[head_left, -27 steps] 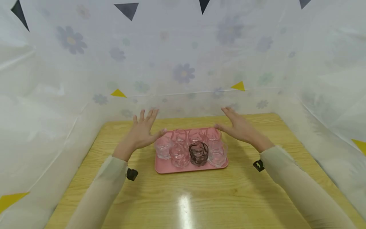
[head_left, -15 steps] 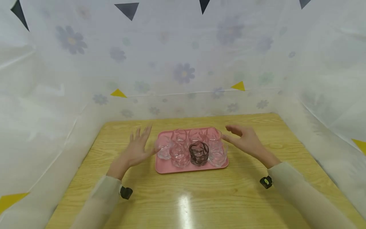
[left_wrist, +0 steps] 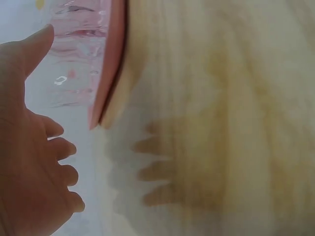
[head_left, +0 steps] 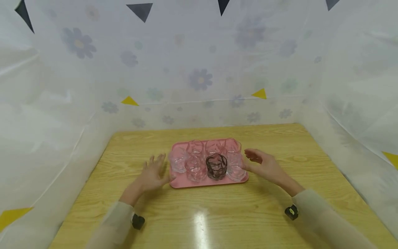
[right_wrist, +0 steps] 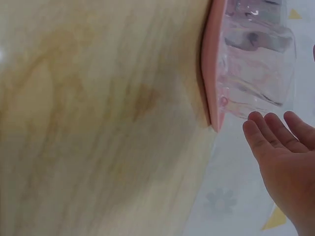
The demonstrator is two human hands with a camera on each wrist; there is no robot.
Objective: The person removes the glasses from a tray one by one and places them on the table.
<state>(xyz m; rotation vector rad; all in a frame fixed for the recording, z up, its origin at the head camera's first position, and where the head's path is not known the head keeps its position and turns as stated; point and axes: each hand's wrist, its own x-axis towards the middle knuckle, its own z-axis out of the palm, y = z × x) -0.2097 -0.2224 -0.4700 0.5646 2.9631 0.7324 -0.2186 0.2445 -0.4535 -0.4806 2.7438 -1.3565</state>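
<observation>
A pink tray [head_left: 183, 184] lies on the table, carrying several clear glass cups [head_left: 196, 169] and one dark smoky cup [head_left: 216, 167] in two rows. My left hand [head_left: 151, 177] hovers by the tray's left end, fingers spread, thumb reaching over toward the rim. In the left wrist view, this hand [left_wrist: 29, 167] stands apart from the tray's edge [left_wrist: 112, 59]. At the right end is my right hand [head_left: 267, 167], fingers extended, thumb toward the nearest clear cup [head_left: 236, 169]. The right wrist view has its fingertips [right_wrist: 253, 129] close to a clear cup [right_wrist: 258, 64]; contact cannot be told.
The wooden table [head_left: 199, 211] reaches to white flower-printed sheeting [head_left: 199, 62] at the back and on both sides. Yellow triangles [head_left: 130, 101] and dark ones hang or stick on the sheeting. Dark wrist devices [head_left: 138, 221] sit under both forearms.
Both hands have come down and nearer the person, from above the tray's back corners to beside its two ends. Tray and cups stay in place.
</observation>
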